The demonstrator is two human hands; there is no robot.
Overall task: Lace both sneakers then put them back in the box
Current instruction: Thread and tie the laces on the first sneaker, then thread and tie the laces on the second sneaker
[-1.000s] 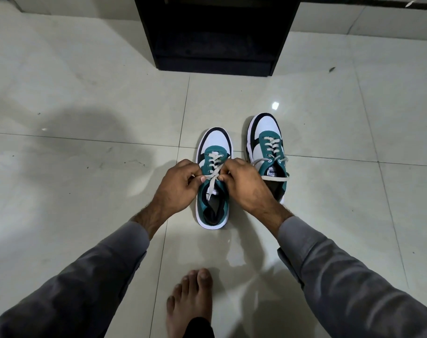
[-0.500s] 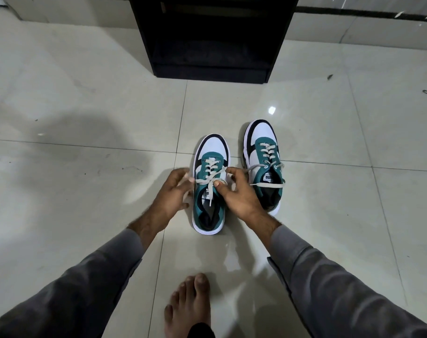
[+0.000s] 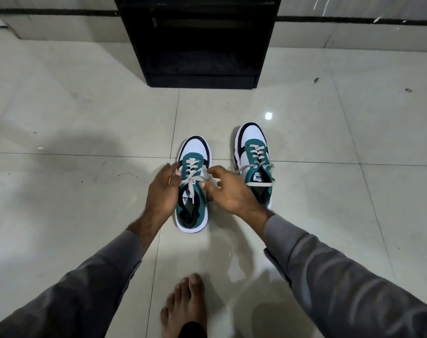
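Centre frame: the left hand (image 3: 162, 191) and right hand (image 3: 228, 191), pinching the lace (image 3: 195, 176) a moment ago, now spread loose-fingered beside the left sneaker (image 3: 193, 211); lacing seems finished.

Black open cabinet (image 3: 200, 42) top centre on pale glossy tile floor (image 3: 73, 113); bare foot (image 3: 184, 304) bottom centre; small debris (image 3: 408, 90) upper right.
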